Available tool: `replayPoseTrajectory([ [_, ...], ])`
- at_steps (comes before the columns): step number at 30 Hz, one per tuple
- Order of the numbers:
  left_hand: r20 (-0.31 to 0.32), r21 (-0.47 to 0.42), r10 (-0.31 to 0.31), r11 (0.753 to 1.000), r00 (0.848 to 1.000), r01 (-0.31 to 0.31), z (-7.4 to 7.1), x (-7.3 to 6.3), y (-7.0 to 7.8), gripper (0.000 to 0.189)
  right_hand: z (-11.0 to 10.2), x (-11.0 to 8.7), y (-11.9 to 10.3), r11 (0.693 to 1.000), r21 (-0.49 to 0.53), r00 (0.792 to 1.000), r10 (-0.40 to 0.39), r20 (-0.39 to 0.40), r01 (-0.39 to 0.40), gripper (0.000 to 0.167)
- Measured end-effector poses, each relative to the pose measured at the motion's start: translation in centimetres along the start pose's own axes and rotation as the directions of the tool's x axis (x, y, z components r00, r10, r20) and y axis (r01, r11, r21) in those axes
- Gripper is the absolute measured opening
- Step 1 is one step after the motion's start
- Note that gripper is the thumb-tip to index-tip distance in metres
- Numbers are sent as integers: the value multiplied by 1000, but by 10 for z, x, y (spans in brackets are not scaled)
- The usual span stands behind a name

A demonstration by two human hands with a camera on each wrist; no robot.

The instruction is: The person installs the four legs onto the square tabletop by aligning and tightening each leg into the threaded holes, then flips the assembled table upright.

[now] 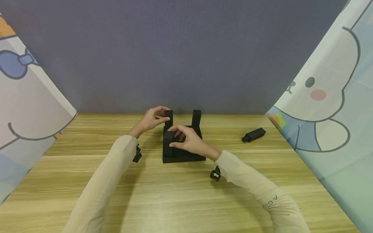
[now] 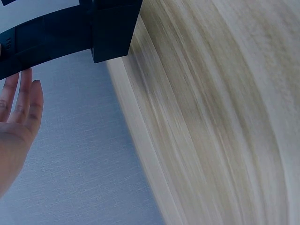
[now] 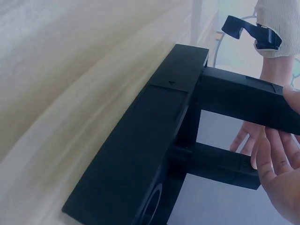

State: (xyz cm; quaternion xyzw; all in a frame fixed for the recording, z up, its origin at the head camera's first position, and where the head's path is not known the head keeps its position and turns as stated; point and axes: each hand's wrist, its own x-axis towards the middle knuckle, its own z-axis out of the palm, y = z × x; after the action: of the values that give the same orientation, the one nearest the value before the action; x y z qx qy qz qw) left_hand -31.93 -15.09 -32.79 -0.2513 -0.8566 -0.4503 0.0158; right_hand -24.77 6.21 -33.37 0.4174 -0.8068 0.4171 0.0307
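Observation:
A black square base (image 1: 186, 158) with raised edges sits on the table, with three black square posts upright at its corners. My left hand (image 1: 150, 119) pinches the far left post (image 1: 168, 121) near its top, thumb on the front side; in the left wrist view, fingers (image 2: 35, 101) show beside it. The near left post (image 1: 168, 147) is held near its top between the thumb and fingers of my right hand (image 1: 189, 139). At the far right corner stands another post (image 1: 196, 119), which neither hand touches. Part of the base's inside is hidden behind my right hand.
A loose black post (image 1: 254, 134) with a narrower round end lies on the table to the right of the base. Behind the wooden table (image 1: 163, 200) rises a grey panel (image 1: 180, 58). Printed cartoon sheets (image 1: 326, 90) border both sides.

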Motion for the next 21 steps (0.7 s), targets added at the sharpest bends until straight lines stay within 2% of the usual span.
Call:
replayPoseTrajectory([
  [4, -9, 4, -1, 1000, 1000, 1, 1, 4, -11, 42, -2, 1, -1, 1000, 7, 1000, -8, 29, 8, 49],
  [14, -13, 22, -3, 1000, 1000, 3, 0, 3, -9, 43, -9, 10, 11, 995, 91, 983, -45, 180, 29, 52],
  [18, -14, 22, -7, 1000, 1000, 8, 0, 3, -8, 44, -9, 10, 11, 994, 109, 982, -41, 184, 21, 51],
  [21, -8, 16, -15, 1000, 1000, 15, -2, -3, 6, 44, -9, 9, 0, 996, 85, 989, -3, 150, -10, 52],
])
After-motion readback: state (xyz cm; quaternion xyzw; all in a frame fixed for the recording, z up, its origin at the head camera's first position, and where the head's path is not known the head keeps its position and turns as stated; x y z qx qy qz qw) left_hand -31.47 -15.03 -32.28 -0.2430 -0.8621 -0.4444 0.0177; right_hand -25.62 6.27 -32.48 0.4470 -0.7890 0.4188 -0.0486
